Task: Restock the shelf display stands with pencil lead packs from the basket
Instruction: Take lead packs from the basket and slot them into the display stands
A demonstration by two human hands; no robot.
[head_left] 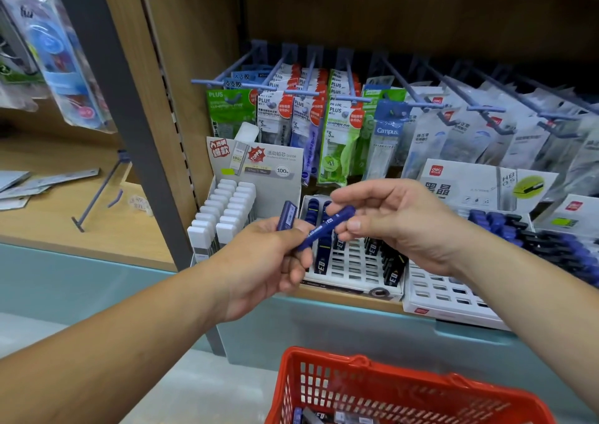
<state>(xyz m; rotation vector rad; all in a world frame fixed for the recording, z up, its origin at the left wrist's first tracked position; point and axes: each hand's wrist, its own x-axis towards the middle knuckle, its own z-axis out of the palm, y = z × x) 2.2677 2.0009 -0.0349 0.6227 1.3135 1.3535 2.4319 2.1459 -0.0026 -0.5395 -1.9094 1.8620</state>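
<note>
The left hand (pixel 265 261) is gripping an upright pack (pixel 287 216) in its curled fingers and is also holding the lower end of a slanted pack (pixel 327 227). The right hand (pixel 402 225) is pinching the upper end of that slanted pack between thumb and forefinger, with its other fingers loosely bent. Both dark blue packs are hanging in the air just above the front of the middle stand (pixel 355 261) on the shelf (pixel 340 297), and neither is touching it.

The restocking looks only partly done. The middle stand is showing many empty slots across its centre and front, with dark packs standing along its left side, its back and its right side. The right stand (pixel 444 294) is also showing bare slots along its near rows, while blue packs are crowding its far part. The left stand (pixel 223 219) is looking well filled with white-capped packs.

The basket (pixel 324 355) is sitting low in front of the person, and a few spare packs (pixel 311 417) are lying in its bottom; how many cannot be told, since the frame cuts them off. So the two packs in hand are waiting to be slotted, the basket is not yet emptied, and plenty of gaps are remaining. Hanging goods (pixel 337 122) are filling the hooks behind the stands.
</note>
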